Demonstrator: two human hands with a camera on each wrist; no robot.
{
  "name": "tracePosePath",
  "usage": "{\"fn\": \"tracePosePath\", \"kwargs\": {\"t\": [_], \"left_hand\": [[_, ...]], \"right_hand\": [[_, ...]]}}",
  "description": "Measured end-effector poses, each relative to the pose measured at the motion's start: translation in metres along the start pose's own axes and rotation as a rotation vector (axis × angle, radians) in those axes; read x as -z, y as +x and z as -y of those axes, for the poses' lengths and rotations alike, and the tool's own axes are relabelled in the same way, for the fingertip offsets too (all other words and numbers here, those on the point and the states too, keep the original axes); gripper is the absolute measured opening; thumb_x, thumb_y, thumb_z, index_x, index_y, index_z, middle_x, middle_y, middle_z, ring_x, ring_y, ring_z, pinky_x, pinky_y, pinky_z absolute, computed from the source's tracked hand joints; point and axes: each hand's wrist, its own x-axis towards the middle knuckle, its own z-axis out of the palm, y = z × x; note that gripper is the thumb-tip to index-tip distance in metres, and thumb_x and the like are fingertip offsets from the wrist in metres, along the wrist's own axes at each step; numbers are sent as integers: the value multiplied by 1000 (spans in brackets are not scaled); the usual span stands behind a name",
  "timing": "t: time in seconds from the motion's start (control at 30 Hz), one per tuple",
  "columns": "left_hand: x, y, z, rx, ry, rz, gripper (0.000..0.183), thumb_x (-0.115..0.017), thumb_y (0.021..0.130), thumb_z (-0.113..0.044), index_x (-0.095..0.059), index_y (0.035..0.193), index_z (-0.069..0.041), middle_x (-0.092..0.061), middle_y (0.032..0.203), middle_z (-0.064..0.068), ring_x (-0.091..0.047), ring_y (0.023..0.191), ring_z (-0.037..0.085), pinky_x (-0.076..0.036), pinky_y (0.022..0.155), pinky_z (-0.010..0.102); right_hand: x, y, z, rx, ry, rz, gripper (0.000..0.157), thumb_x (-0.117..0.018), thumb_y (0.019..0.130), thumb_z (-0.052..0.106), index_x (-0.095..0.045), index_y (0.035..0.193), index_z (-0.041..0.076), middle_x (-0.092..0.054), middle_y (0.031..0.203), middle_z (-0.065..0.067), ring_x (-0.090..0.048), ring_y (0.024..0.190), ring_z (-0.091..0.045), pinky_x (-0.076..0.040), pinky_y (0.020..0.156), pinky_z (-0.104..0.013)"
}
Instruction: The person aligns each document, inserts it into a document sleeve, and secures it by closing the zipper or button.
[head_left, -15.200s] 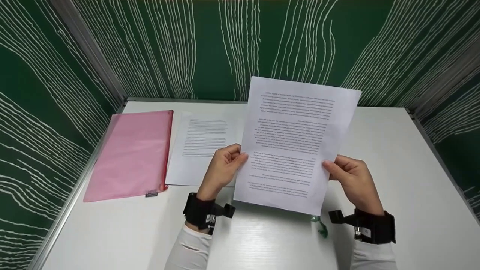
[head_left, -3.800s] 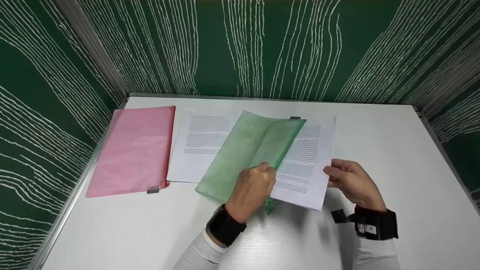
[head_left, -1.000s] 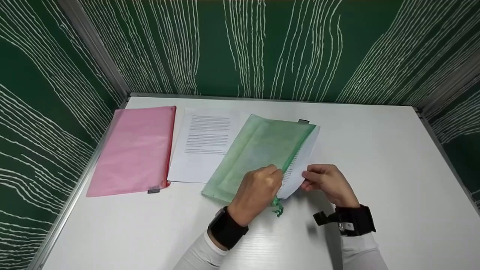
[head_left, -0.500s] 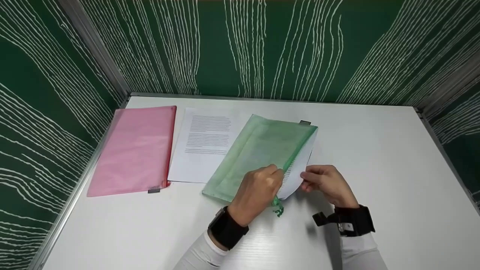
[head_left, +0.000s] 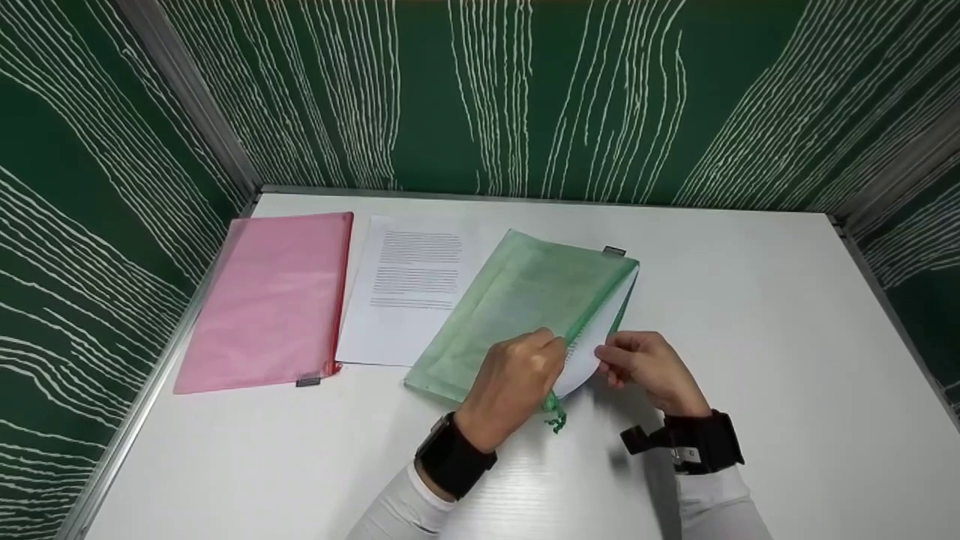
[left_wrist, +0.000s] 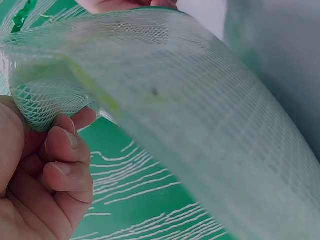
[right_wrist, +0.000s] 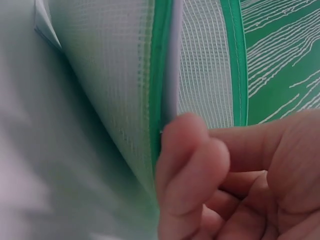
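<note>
Held tilted above the table is a green mesh zip document bag [head_left: 517,300], its right side gaping. My left hand [head_left: 514,386] grips the bag's front zip edge; in the left wrist view, the left hand [left_wrist: 47,175] curls round the mesh. Most of a printed paper [head_left: 589,360] sits inside, with its right margin showing in the mouth. My right hand [head_left: 649,367] is at the mouth's other side. In the right wrist view, the right hand [right_wrist: 200,170] pinches the bag's lower green edging [right_wrist: 159,65] beside the paper; whether the paper is also pinched, I cannot tell.
A pink zip document bag [head_left: 262,300] with red zip lies at the left of the white table [head_left: 757,337]. A printed sheet [head_left: 412,277] lies between the two bags, partly under the green one. Green walls with white lines stand around the table.
The paper, earlier held up in both hands, has slid leftward into the green bag. Over the last second my right hand shifted slightly left, and the bag's rear edge has come into view beside it.
</note>
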Motion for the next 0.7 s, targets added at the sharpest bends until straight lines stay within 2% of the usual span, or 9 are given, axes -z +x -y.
{"fn": "tracePosePath", "kwargs": {"t": [0.23,0.43,0.53,0.7], "left_hand": [[1,0,0,-5,8,-7,35,-66,93,3,-50,66,-12,-40,64,-2,-26,58,2,-25,49,18],[1,-1,0,34,-31,-10,38,-68,95,-1,-48,65,-12,-33,65,-3,-23,58,3,-22,50,16],[0,-1,1,64,-80,-11,37,-68,97,-2,-50,65,-11,-30,66,-4,-24,58,3,-21,51,15],[1,-1,2,115,-145,-12,27,-66,98,-3,-61,72,-8,-38,66,-2,-33,58,3,-28,53,14]], "right_hand": [[-1,1,-4,4,-61,-18,27,-64,102,14,-63,79,0,-58,66,-2,-50,55,-11,-40,54,-26],[-1,0,-4,-4,-87,-30,28,-66,101,16,-63,78,0,-58,67,-2,-52,56,-10,-41,54,-24],[-1,-1,-3,-9,-110,-38,29,-67,101,17,-63,76,1,-58,67,-1,-53,56,-10,-42,53,-24],[1,-3,2,-42,-150,-68,31,-70,99,20,-63,75,2,-57,65,0,-54,56,-11,-45,54,-24]]}}
